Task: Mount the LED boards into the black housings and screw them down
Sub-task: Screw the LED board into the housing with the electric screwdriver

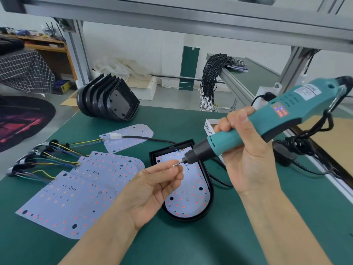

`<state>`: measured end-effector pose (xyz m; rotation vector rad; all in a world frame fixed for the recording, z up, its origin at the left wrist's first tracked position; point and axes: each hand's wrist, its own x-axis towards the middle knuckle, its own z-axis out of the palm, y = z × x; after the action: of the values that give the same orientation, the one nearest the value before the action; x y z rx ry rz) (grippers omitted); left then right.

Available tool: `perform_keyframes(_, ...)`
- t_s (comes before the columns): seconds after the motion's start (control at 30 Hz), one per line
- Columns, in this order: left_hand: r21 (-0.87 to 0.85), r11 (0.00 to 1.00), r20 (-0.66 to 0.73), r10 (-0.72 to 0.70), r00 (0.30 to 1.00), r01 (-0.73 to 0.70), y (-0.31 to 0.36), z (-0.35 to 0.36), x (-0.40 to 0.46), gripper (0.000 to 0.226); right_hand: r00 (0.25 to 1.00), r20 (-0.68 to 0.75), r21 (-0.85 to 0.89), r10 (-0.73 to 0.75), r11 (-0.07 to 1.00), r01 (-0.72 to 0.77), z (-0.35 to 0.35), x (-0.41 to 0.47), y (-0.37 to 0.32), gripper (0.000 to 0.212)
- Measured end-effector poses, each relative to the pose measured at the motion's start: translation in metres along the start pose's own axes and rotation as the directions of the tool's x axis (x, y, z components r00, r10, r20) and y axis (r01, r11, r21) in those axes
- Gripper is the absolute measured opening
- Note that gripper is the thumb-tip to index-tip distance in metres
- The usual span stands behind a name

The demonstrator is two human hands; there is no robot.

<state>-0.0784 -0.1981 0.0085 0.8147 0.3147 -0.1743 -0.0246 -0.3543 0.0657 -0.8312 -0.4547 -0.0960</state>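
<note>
Slanting down-left, screwdriver [254,131] toward board [191,190]

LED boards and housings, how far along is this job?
Done: one LED board sits in a black housing, with one screw apparently already in. In hand: left hand pinches a screw at the electric screwdriver tip, gripped by right hand. Left: loose boards and stacked housings wait.
</note>
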Motion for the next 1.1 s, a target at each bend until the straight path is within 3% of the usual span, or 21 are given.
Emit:
perform_keyframes(0.17, -0.01, 1.0, 0.008, -0.018, 1.0, 0.018, 0.001, 0.0, -0.001, 0.026, 1.0, -0.029, -0.023, -0.005, 1.0, 0.004, -0.005, 0.001, -0.002, 0.015)
perform_keyframes(0.83, 0.031, 0.997, -0.049, 0.076, 0.996, -0.075, -0.004, 0.005, -0.005, 0.016, 1.0, -0.024, -0.003, -0.01, 1.0, 0.01, -0.007, 0.001, -0.001, 0.015)
perform_keyframes(1.1, 0.116, 0.975, -0.111, 0.2, 0.973, -0.188, -0.007, 0.004, -0.004, 0.014, 1.0, -0.015, 0.022, 0.004, 1.0, -0.004, -0.01, -0.008, 0.007, 0.016)
